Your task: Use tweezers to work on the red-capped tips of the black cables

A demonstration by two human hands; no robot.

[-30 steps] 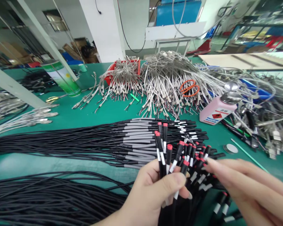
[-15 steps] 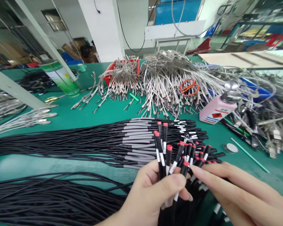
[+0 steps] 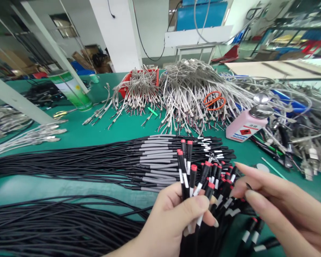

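Observation:
In the head view, my left hand (image 3: 180, 214) is closed around several black cables (image 3: 193, 175) with red-tipped connector ends and white labels. Their ends point upward out of the fist. Just to the right, my right hand (image 3: 267, 203) has its thumb and fingers apart, beside more red-tipped cable ends (image 3: 226, 180). A small dark spot shows between its thumb and fingers; I cannot make out what it is. Further red-tipped ends (image 3: 253, 226) lie below the right hand, partly covered by it.
Behind the hands lies a row of black cables with grey sleeves (image 3: 160, 151). Loose black cables (image 3: 56, 228) fill the front left. Grey-white cables (image 3: 192, 89), orange scissors (image 3: 214, 101), a red bin (image 3: 127, 84) and a pink bottle (image 3: 244, 125) stand farther back on the green table.
My right hand has moved right, away from the cable ends in my left hand, and its fingers have spread. The left hand keeps its hold almost unmoved.

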